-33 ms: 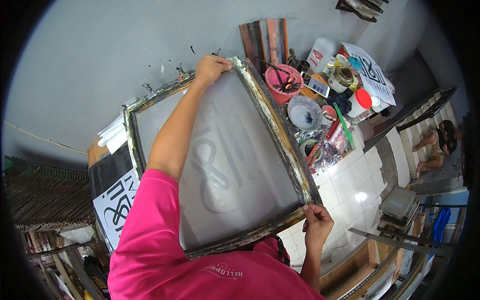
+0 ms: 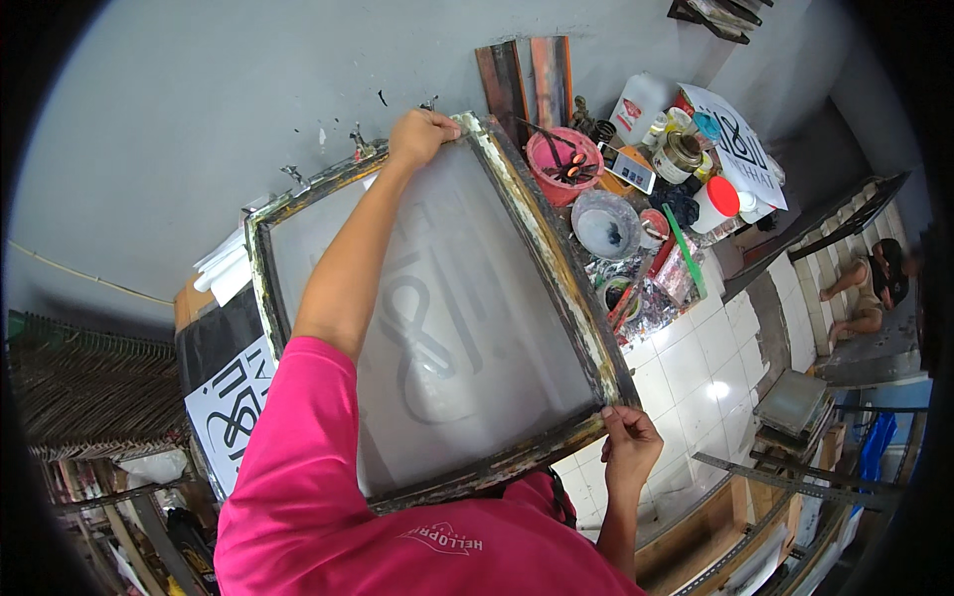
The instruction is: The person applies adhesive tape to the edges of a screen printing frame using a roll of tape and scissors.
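A large screen-printing frame (image 2: 517, 238) with worn, paint-stained rails lies tilted before me. Faint curved lettering shows in its pale grey mesh (image 2: 477, 318). My left arm reaches across the mesh, and my left hand (image 2: 421, 137) is closed at the far right corner, fingertips pinched on the rail. At the near right corner my right hand (image 2: 632, 449) pinches the rail between thumb and fingers. Whether either hand also holds something thin along that rail, I cannot tell. Part of the mesh is hidden under my left forearm.
Right of the frame stand a pink bucket (image 2: 562, 159), a pale bowl (image 2: 605, 224), a phone (image 2: 628, 169), a red-lidded jar (image 2: 717, 202) and a green stick (image 2: 687, 256). Printed sheets (image 2: 231, 409) lie left. Another person (image 2: 867, 288) sits far right. Metal racking (image 2: 795, 482) stands near right.
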A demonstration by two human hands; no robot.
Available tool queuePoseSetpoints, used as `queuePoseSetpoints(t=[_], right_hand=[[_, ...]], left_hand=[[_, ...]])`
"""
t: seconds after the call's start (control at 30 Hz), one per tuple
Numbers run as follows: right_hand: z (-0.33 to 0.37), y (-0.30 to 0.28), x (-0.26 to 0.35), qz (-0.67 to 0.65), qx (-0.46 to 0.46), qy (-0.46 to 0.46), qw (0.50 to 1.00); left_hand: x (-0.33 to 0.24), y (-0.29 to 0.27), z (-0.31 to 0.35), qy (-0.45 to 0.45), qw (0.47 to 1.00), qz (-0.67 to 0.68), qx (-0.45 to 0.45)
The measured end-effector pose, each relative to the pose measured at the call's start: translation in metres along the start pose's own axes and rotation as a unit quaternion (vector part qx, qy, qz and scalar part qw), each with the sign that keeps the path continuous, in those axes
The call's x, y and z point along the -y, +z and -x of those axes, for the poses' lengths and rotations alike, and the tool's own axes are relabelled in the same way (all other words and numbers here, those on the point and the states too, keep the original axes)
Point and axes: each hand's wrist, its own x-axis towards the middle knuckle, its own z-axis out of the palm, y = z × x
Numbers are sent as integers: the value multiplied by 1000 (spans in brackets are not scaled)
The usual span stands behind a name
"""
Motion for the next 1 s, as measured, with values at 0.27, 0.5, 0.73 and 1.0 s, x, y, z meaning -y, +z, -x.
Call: queuePoseSetpoints(t=[0.27, 0.5, 0.73, 1.0], right_hand=[[-7, 16, -10, 107, -45, -158, 981], [-7, 20, -9, 204, -46, -222, 952], [-5, 28, -15, 225, -68, -214, 948], [-2, 33, -10, 264, -70, -230, 934]], left_hand=[[-2, 19, 4, 20, 983, -172, -68], [13, 35, 12, 121, 958, -222, -136], [14, 46, 15, 159, 940, -240, -181], [27, 49, 13, 211, 912, -286, -204]])
